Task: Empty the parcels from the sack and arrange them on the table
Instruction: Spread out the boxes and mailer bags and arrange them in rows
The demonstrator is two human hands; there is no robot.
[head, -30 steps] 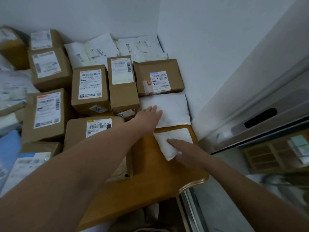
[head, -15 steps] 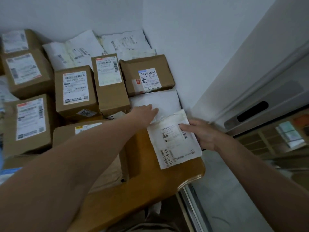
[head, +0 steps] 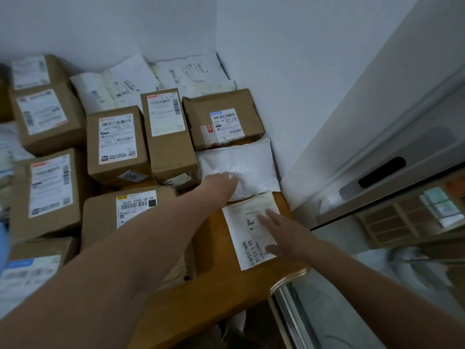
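The task is looking mostly done: the table is carrying rows of boxes across the left and centre of the frame, with white mailers lying along the wall at the top. The right hand is pressing flat, fingers spread and straight, on an envelope at centre right. The envelope is lying label-up on bare wood near the table's right edge, just below a white pouch. The left hand is reaching over the boxes and resting straight fingers on the pouch's lower left part, gripping nothing. The envelope seems to be getting squared into line with the pouch. Bare wood is showing only at lower centre, so little room is remaining. The sack is not showing, so I cannot tell how many parcels are waiting in it. The boxes are all sealed, hiding their contents.
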